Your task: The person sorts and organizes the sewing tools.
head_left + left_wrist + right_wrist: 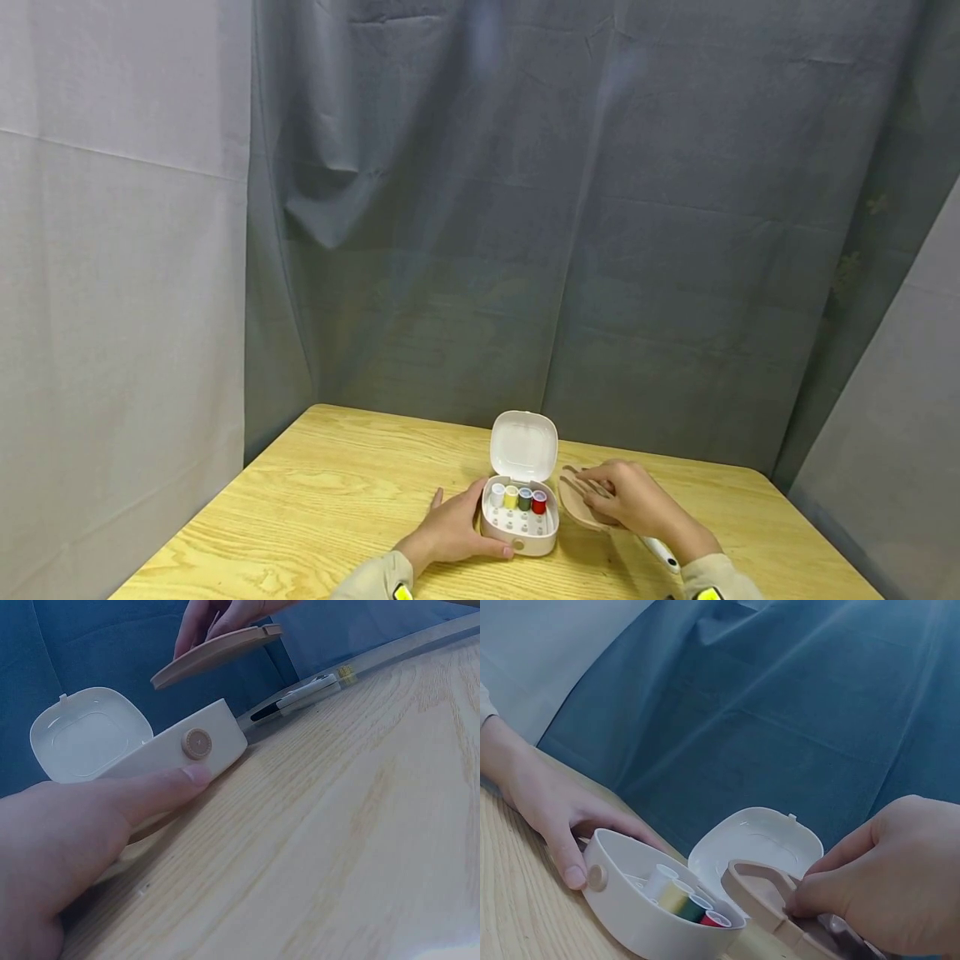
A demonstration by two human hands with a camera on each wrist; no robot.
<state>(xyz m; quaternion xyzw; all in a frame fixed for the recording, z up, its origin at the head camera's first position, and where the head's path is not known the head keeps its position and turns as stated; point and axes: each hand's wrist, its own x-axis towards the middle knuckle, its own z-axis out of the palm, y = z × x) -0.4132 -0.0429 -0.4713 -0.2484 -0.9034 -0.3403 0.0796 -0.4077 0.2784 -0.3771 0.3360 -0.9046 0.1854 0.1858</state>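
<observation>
Head view, lower centre: white box point(542, 547), lid point(523, 448) raised, spools point(525, 500) in a row. My left hand point(453, 527) grips its left side, thumb along the front. My right hand point(636, 497) pinches the beige tray point(574, 505), tilted, off the table point(360, 475), just right of the box. From those fingers the box lies frame-left; tray's long axis appears to slant upper left to lower right. Left hand nearer the box.
</observation>
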